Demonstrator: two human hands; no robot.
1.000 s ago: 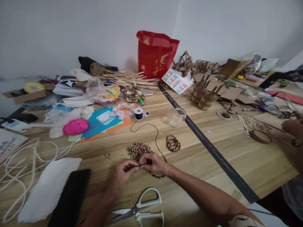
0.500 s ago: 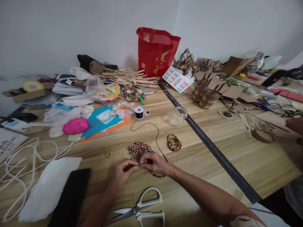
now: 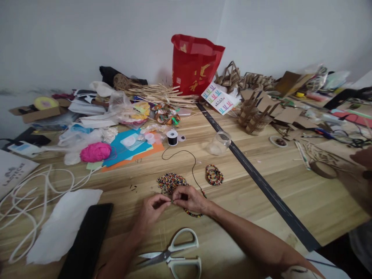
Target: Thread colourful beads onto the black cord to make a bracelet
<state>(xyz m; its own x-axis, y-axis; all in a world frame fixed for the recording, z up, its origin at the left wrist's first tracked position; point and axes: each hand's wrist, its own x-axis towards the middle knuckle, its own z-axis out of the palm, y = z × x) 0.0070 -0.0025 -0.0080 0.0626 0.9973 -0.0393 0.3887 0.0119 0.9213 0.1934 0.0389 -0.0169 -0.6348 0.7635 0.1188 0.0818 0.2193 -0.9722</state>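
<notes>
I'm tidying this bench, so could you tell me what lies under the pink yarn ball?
The pink yarn ball rests on a pale green paper sheet, beside blue sheets. Whatever is directly beneath it is covered.

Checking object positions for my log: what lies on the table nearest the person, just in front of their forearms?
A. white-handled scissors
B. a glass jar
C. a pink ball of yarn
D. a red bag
A: the white-handled scissors lie on the table between the forearms, nearest the camera.
</notes>
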